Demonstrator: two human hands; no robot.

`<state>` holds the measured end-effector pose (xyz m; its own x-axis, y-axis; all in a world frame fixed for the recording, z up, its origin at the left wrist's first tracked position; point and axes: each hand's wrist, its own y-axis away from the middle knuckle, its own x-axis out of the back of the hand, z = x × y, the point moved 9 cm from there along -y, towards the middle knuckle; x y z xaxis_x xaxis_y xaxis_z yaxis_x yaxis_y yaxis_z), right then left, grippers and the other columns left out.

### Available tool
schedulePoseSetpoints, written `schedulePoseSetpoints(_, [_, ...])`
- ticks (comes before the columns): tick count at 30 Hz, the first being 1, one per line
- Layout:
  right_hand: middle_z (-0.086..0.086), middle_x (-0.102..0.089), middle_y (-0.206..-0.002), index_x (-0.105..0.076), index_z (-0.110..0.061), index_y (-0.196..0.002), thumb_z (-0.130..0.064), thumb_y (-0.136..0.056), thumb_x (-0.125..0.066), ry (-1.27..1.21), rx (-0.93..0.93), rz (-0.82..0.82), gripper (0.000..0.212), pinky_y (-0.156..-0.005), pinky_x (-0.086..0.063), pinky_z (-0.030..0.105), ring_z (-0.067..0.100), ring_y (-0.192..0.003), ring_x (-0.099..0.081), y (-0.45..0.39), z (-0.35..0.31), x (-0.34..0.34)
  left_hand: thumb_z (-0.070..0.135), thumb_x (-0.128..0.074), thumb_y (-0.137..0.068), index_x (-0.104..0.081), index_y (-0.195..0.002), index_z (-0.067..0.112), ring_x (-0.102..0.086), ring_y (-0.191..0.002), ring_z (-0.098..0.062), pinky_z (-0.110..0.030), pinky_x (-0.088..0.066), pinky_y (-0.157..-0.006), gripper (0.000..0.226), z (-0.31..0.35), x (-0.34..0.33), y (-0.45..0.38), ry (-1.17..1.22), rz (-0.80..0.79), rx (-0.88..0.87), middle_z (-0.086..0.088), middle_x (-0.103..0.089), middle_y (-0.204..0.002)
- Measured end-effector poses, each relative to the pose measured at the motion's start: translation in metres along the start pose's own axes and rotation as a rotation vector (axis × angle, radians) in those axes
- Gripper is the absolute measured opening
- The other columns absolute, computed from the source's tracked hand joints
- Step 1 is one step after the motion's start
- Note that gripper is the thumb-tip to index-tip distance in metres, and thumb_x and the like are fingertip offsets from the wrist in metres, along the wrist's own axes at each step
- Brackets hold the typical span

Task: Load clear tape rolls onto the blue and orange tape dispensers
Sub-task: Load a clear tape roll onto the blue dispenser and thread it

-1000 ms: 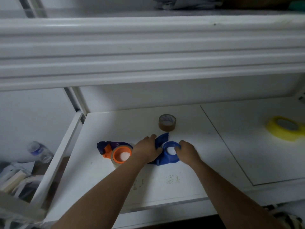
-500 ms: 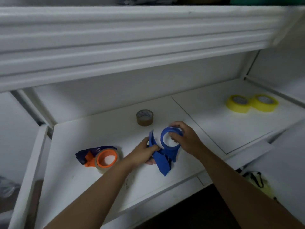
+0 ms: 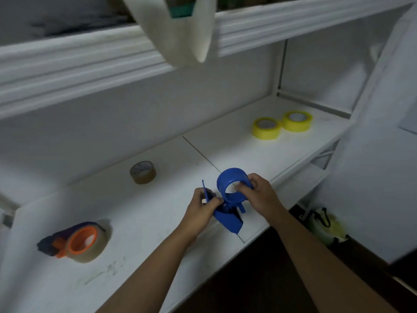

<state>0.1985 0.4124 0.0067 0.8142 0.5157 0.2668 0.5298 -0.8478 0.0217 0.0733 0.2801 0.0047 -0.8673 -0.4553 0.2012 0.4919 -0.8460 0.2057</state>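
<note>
I hold the blue tape dispenser (image 3: 228,201) just above the white shelf (image 3: 158,211) with both hands. My left hand (image 3: 200,206) grips its handle and blade end. My right hand (image 3: 256,192) pinches the rim of its round blue core, which carries no tape. The orange dispenser (image 3: 74,241) lies on its side at the shelf's left, with a clear tape roll around its orange core. Two yellowish tape rolls (image 3: 282,124) sit side by side at the shelf's far right.
A brown tape roll (image 3: 142,172) stands behind the blue dispenser. A thick white ledge (image 3: 90,64) overhangs the shelf, and a pale cloth bag (image 3: 180,26) hangs from it. A dark bag (image 3: 322,224) lies on the floor to the lower right.
The blue dispenser has come up off the shelf and been turned upright in both hands. The camera has swung right, bringing both yellowish rolls into view.
</note>
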Motion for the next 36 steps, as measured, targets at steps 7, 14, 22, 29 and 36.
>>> schedulePoseSetpoints(7, [0.015, -0.066, -0.089, -0.059, -0.007, -0.085, -0.033, -0.074, -0.066, -0.008, -0.091, 0.028, 0.029, -0.082, -0.056, 0.051, 0.028, -0.086, -0.067, 0.011, 0.046, 0.136, 0.018, -0.068, -0.086, -0.047, -0.118, 0.022, -0.06, -0.107, -0.02, -0.026, -0.051, -0.086, 0.039, 0.038, -0.129, -0.014, 0.082, -0.065, -0.051, -0.002, -0.06, -0.115])
schedulePoseSetpoints(14, [0.0, -0.055, -0.068, -0.05, -0.018, -0.071, -0.035, -0.074, -0.065, 0.017, -0.095, 0.077, 0.023, -0.076, -0.054, 0.047, 0.022, -0.07, -0.061, 0.007, 0.067, 0.203, 0.006, -0.066, -0.082, -0.022, -0.147, 0.033, -0.044, -0.118, -0.01, -0.015, -0.045, -0.089, 0.083, 0.088, -0.185, -0.034, -0.39, 0.004, -0.409, 0.003, -0.039, -0.139])
schedulePoseSetpoints(22, [-0.001, -0.051, -0.066, -0.049, -0.01, -0.08, -0.037, -0.077, -0.07, 0.267, -0.045, 0.171, 0.035, -0.053, -0.036, 0.025, 0.015, -0.061, -0.05, -0.04, 0.064, 0.234, 0.028, -0.055, -0.085, -0.029, -0.146, 0.019, -0.045, -0.117, -0.021, -0.034, -0.033, -0.099, 0.067, 0.106, -0.221, -0.075, -0.912, 0.087, -0.61, 0.004, -0.06, -0.123])
schedulePoseSetpoints(29, [-0.006, -0.054, -0.08, -0.046, -0.016, -0.092, -0.039, -0.079, -0.072, 0.442, -0.001, 0.141, 0.037, -0.062, -0.038, 0.028, 0.014, -0.074, -0.054, -0.115, 0.052, 0.247, 0.05, -0.042, -0.081, -0.025, -0.149, 0.019, -0.043, -0.118, -0.016, -0.033, -0.026, -0.104, 0.076, 0.108, -0.232, -0.143, -0.802, 0.054, -0.555, 0.008, -0.063, -0.116])
schedulePoseSetpoints(36, [-0.007, -0.056, -0.08, -0.047, -0.016, -0.097, -0.037, -0.082, -0.071, 0.491, 0.026, 0.037, 0.035, -0.066, -0.045, 0.027, 0.015, -0.076, -0.056, -0.167, 0.055, 0.255, 0.044, -0.053, -0.089, -0.027, -0.148, 0.021, -0.048, -0.12, -0.02, -0.033, -0.037, -0.1, 0.069, 0.126, -0.254, -0.21, -0.741, -0.063, -0.568, 0.001, -0.055, -0.134])
